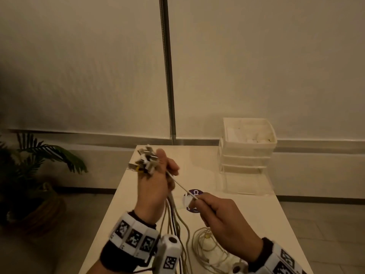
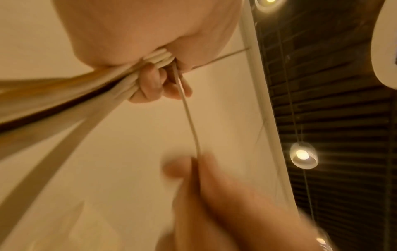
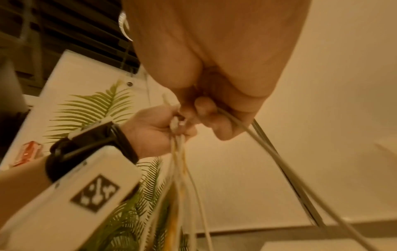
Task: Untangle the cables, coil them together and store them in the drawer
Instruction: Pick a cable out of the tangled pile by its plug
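Note:
My left hand (image 1: 158, 180) is raised above the white table (image 1: 276, 224) and grips a bundle of cables (image 1: 173, 218), mostly white with one dark strand; their plug ends (image 1: 147, 161) stick out above the fist. In the left wrist view the fingers (image 2: 150, 84) curl round that bundle (image 2: 159, 57). My right hand (image 1: 221, 214) pinches one thin white cable (image 1: 182, 185) stretched taut from the left fist. More cable lies in loose loops (image 1: 205, 246) on the table under the right hand. The white drawer unit (image 1: 246, 147) stands at the table's far right.
A purple round sticker (image 1: 195, 193) lies on the table behind my hands. A metal pole (image 1: 167, 76) rises behind the table's far edge. A potted palm (image 1: 35, 175) stands on the floor to the left.

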### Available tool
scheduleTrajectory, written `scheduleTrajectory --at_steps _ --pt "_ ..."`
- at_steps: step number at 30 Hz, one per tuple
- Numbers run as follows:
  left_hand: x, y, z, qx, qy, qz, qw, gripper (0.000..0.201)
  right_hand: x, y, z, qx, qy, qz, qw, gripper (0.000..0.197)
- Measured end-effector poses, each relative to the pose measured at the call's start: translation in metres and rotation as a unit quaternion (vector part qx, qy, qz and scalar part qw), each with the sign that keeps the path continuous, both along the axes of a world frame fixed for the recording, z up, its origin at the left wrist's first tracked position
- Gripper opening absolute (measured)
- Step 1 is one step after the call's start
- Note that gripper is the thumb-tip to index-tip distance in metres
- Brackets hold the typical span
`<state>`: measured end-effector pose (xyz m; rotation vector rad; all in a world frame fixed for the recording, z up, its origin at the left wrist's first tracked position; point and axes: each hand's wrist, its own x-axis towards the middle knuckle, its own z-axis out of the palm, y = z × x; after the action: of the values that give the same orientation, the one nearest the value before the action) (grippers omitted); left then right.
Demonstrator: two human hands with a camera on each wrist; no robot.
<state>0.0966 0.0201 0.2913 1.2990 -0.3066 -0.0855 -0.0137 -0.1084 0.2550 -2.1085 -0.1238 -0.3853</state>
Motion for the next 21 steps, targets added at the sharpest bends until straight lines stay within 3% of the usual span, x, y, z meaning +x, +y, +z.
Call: scheduleTrajectory --at_steps 5,8,11,13,15,17,18,21 --pt "0.030 0.043 0.028 -0.148 0.035 -0.029 0.988 0.048 -0.001 -0.045 -0.036 0.042 0.120 0.009 0.992 0.027" --pt "0.040 0.074 0.046 -0.156 0.043 -0.052 0.985 0.054 -0.004 -0.071 -0.046 0.040 0.179 -0.021 0.983 0.030" --pt "0.035 0.079 0.042 -0.032 -0.004 -0.074 0.997 0.051 -0.003 -0.081 -0.045 0.035 0.203 -0.045 0.977 0.033" --pt "0.021 0.059 0.023 0.090 -0.050 -0.121 0.987 0.036 0.001 -0.075 -0.034 0.042 0.189 -0.034 0.981 0.034" --pt "0.002 0.031 0.002 0.194 -0.123 -0.188 0.955 0.015 0.004 -0.063 -0.017 0.050 0.156 0.001 0.986 0.035" --pt "-0.015 0.007 -0.017 0.303 -0.223 -0.206 0.904 0.019 0.007 -0.052 0.002 0.053 0.120 0.044 0.990 0.034" --pt "-0.021 -0.002 -0.023 0.326 -0.247 -0.198 0.891 0.020 0.008 -0.049 0.009 0.063 0.108 0.059 0.990 0.033" --pt "-0.022 -0.014 -0.023 0.321 -0.253 -0.138 0.902 0.030 0.004 -0.052 0.020 0.071 0.098 0.052 0.991 0.033"
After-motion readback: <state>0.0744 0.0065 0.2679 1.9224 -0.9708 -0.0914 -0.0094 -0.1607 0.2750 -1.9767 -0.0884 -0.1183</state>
